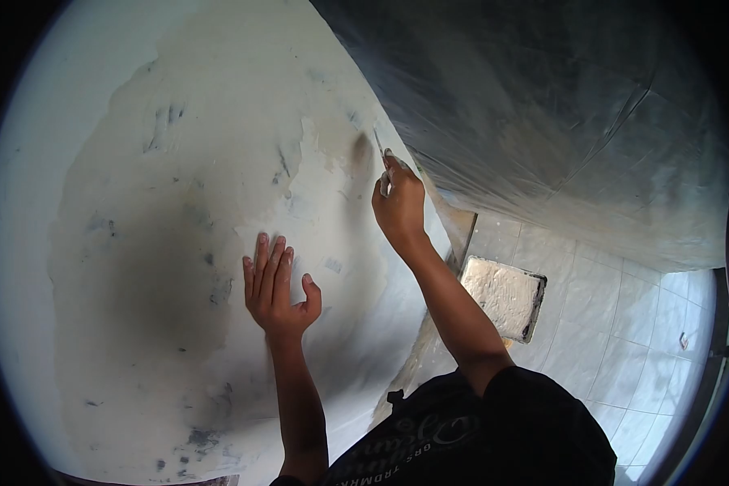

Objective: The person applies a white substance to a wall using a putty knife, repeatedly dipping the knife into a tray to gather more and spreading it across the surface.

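My left hand point(279, 287) lies against the pale wall point(243, 113) with its fingers stretched out and its thumb apart. Higher up and to the right, my right hand point(399, 202) grips a thin-bladed scraper point(379, 144), seen almost edge-on. The tip of the blade is at the wall close to its right edge, and whitish smears mark the fingers around the handle. A large beige patch point(113, 202) with an uneven border covers much of the wall, with dark scuffs scattered over it and a whiter coat between my hands.
A square tray point(502, 298) filled with a creamy white, rough-surfaced material sits on the grey tiled floor point(579, 316) below my right forearm. Translucent plastic sheeting point(543, 121) hangs along the right side, next to the wall's edge.
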`<state>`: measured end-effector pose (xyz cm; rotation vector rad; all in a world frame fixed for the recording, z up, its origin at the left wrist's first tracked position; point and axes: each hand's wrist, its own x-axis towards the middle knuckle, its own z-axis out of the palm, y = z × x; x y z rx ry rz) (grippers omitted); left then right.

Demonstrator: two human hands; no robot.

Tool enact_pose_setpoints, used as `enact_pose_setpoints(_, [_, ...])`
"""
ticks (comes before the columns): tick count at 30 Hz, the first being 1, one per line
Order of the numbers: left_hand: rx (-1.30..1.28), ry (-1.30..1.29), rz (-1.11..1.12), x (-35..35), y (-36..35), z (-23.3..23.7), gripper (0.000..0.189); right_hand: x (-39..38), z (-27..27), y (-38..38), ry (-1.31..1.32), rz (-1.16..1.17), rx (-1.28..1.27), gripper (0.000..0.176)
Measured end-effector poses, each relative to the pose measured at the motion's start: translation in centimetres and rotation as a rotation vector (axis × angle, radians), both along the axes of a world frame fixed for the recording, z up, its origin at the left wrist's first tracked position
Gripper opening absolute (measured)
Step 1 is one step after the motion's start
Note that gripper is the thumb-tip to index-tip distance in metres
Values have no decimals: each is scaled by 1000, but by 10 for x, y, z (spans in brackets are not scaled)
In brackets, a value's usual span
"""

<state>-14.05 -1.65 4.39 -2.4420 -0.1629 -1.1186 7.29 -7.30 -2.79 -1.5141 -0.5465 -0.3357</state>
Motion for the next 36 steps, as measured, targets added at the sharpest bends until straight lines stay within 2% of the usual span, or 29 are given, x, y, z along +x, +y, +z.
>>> enact_pose_setpoints(5, [2,2,11,-2,1,-1,32,-3,6,27,-9,-10,-89,44])
enact_pose_setpoints(8, [-23,17,-8,-3,0,0,35,-38,3,32,-93,93,-164,46])
enact_pose_setpoints(11, [-19,14,-11,-2,1,0,35,-99,-15,-2,-137,221,-137,44])
enact_pose_setpoints(14, [-38,21,-6,-5,-1,-1,35,-116,-27,-32,-55,348,-45,46])
enact_pose_setpoints(17, [-31,5,-18,-3,0,-1,35,-81,-13,-28,-77,188,88,48])
enact_pose_setpoints(20, [-13,2,-19,-1,1,-3,35,-42,11,-3,-1,108,97,43])
enact_pose_setpoints(22, [-16,-4,-20,-1,0,-3,35,-35,13,17,-9,61,12,42])
enact_pose_setpoints(23, [-14,-3,-25,-1,0,-3,35,-46,9,24,-71,96,-81,42])
enact_pose_setpoints(25, [-28,-10,-31,-1,0,-2,36,-90,-8,26,-187,107,-7,44])
enact_pose_setpoints(27, [-32,-15,-37,-1,0,-3,36,-131,-31,2,-181,275,29,49])
enact_pose_setpoints(30, [-37,-11,-39,-1,1,-2,36,-135,-39,-27,-206,300,151,50])
enact_pose_setpoints(34, [-21,-10,-32,-2,1,-3,36,-64,9,-17,23,146,165,40])
enact_pose_setpoints(36, [-26,-7,-29,-2,0,-3,36,-46,16,8,-9,83,144,40])
